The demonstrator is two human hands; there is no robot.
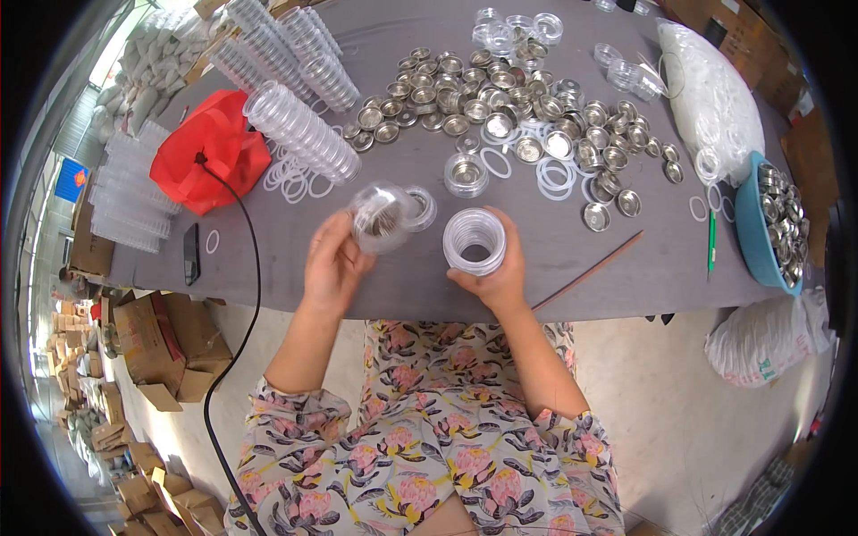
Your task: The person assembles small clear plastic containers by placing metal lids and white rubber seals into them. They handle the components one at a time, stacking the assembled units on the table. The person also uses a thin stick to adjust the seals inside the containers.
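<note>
A: Starting at the hands. Our left hand (332, 263) pinches a clear round plastic case (380, 217) with a metal disc inside, lifted just above the tabletop (572, 259), centre frame. Our right hand (497, 272) is closed around a short stack of clear cases (475, 240), standing upright at the near edge.

B: Progress?

A: Partway, we judge. Long rows of finished clear cases (299, 129) lie upper left, but a big heap of shiny metal caps (500, 103) still covers the upper centre, more fill the blue tub (760, 241) at the right.

B: Materials?

A: Rigid transparent plastic, stamped shallow metal cups, thin white rubbery rings (550, 174) loose among them, plus a bag of rings (715, 98) upper right. A red cloth bag (210, 161) and a black cable (250, 268) sit left.
</note>
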